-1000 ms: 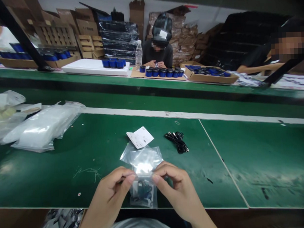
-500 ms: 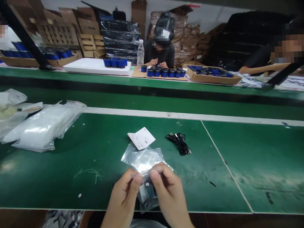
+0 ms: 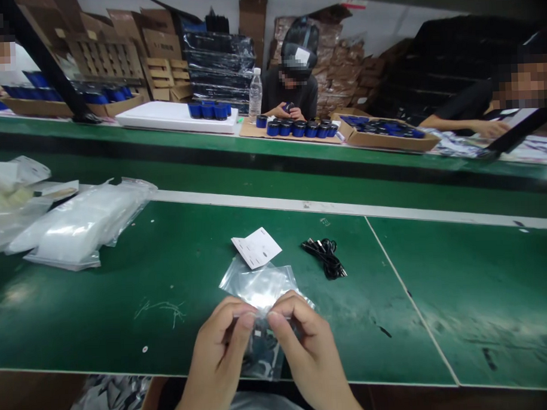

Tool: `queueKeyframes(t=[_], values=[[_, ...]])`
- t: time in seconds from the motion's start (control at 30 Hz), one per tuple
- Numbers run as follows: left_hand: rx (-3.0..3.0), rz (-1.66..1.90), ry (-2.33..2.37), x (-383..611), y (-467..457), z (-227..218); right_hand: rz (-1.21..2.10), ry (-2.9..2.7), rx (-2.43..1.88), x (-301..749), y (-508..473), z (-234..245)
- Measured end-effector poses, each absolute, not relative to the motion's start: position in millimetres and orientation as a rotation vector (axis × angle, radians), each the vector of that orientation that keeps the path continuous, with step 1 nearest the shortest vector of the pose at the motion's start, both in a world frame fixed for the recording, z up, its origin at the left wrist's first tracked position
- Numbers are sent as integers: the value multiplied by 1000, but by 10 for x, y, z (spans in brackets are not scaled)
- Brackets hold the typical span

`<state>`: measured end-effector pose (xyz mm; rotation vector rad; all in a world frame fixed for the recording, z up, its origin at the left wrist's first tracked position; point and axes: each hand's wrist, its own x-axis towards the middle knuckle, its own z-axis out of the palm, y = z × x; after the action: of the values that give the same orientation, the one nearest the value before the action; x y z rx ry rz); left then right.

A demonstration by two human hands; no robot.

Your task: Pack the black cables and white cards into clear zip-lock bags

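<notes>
My left hand (image 3: 220, 356) and my right hand (image 3: 305, 347) pinch the top edge of a small clear plastic bag (image 3: 263, 352) with dark parts inside, held at the near edge of the green table (image 3: 102, 306). Fingertips of both hands meet close together on the bag's mouth. Just beyond lie empty clear bags (image 3: 258, 284), a white paper slip (image 3: 257, 247) and a coiled black cable (image 3: 325, 257).
A pile of clear plastic bags (image 3: 77, 227) lies at the left. Across a green conveyor (image 3: 300, 186), other people sit among blue round items (image 3: 298, 129), cardboard trays (image 3: 388, 138), a white board (image 3: 172, 119) and a water bottle (image 3: 255, 95).
My hands have come closer together on the bag's top edge; a second ago they were spread at its two corners. The view has shifted slightly.
</notes>
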<state>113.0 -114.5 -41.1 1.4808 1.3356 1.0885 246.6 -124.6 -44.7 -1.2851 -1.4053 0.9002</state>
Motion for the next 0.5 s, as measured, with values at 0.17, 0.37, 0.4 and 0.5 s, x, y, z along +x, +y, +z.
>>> queueKeyframes(t=[0.17,0.37,0.4,0.5], values=[[1411,860,1239,1026,-1077,-348,919,-1484,-1312,2538,-1238,-423],[1503,775,1229,1002,-1066,-396,836,-1482,-1326,2467,-1270,-488],[1510,771,1238,1010,-1071,-396,824,-1478,-1323,2457,-1279,-493],[1504,818,1275,1018,-1103,-370,822,-1453,-1290,2440,-1298,-479]])
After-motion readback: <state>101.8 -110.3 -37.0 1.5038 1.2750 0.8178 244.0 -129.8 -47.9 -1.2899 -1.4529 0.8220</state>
